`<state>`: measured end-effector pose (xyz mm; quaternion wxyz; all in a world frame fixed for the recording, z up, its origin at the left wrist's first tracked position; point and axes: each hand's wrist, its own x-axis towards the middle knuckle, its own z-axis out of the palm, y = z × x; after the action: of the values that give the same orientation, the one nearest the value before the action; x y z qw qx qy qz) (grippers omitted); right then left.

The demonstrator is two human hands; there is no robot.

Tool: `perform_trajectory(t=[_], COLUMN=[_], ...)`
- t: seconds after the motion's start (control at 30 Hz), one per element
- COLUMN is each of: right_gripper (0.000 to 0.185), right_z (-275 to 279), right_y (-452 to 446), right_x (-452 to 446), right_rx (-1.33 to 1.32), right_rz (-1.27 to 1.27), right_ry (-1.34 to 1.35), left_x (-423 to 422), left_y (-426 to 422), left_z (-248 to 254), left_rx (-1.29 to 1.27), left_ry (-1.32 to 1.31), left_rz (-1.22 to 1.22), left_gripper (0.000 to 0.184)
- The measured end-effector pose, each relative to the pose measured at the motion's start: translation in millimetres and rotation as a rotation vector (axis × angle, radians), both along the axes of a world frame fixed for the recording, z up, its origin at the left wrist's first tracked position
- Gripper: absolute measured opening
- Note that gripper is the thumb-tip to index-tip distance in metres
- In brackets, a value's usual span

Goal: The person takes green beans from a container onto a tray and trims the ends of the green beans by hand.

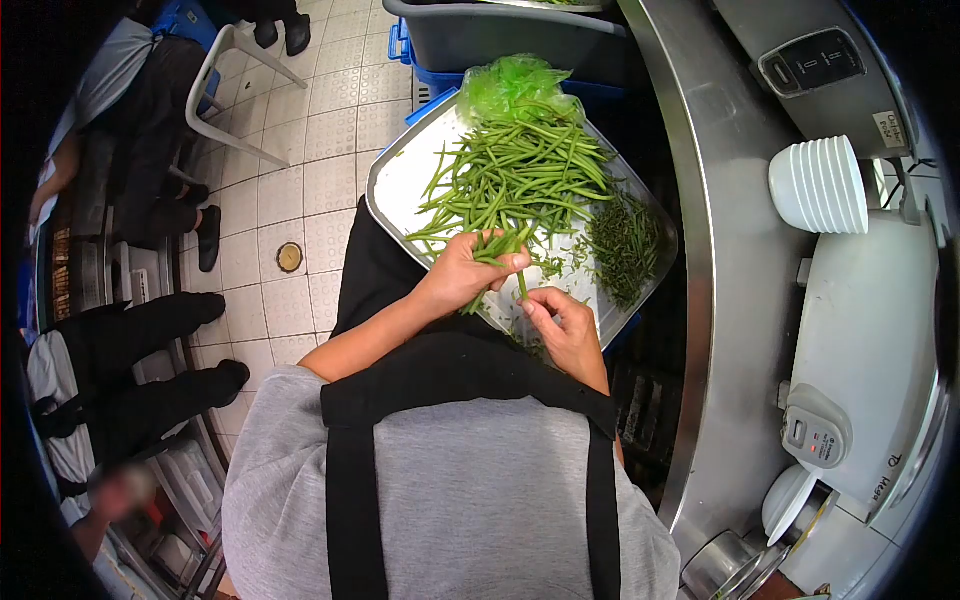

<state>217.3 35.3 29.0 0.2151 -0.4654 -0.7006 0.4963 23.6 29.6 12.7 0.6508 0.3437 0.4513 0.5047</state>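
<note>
My left hand (465, 272) is wrapped round a small bunch of green beans (492, 246) above the near side of a white tray (400, 185). Just right of it, the thumb and forefinger of my right hand (566, 328) pinch at the lower end of a green bean (522, 284) that sticks down from the bunch. A large heap of green beans (520, 170) covers the middle of the tray. To the right lies a pile of short dark green trimmings (625, 245), with loose bits scattered between. A crumpled green plastic bag (515, 88) rests at the tray's far edge.
A steel counter (735, 290) runs along my right, bearing stacked white bowls (818, 185) and a white-lidded appliance (865, 360). Beyond the tray stands a grey tub (520, 45). People in dark trousers (140, 345) stand at left, near a white chair (235, 95).
</note>
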Motion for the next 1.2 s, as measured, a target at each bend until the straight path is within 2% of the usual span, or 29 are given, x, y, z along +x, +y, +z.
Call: perform_trajectory(t=[0.13, 0.5, 0.6, 0.9, 1.2], right_gripper=[0.017, 0.017, 0.017, 0.019, 0.022], right_z=[-11, -11, -10, -10, -5], right_y=[0, -1, -2, -1, 3], right_x=[7, 6, 4, 5, 10], right_rx=[-0.19, -0.167, -0.161, -0.208, -0.217], right_rz=[-0.054, -0.028, -0.028, -0.026, -0.052], right_ry=[0.089, 0.07, 0.068, 0.1, 0.046], left_x=[-1, -2, -4, -1, -5], left_y=[1, 1, 1, 0, 0], left_z=[4, 5, 7, 1, -1], left_rx=[-0.011, 0.009, -0.028, -0.072, -0.007], left_ry=[-0.032, -0.045, -0.089, -0.142, -0.316], left_rz=[0.05, 0.056, 0.047, 0.114, 0.079], left_gripper=[0.019, 0.025, 0.018, 0.019, 0.022])
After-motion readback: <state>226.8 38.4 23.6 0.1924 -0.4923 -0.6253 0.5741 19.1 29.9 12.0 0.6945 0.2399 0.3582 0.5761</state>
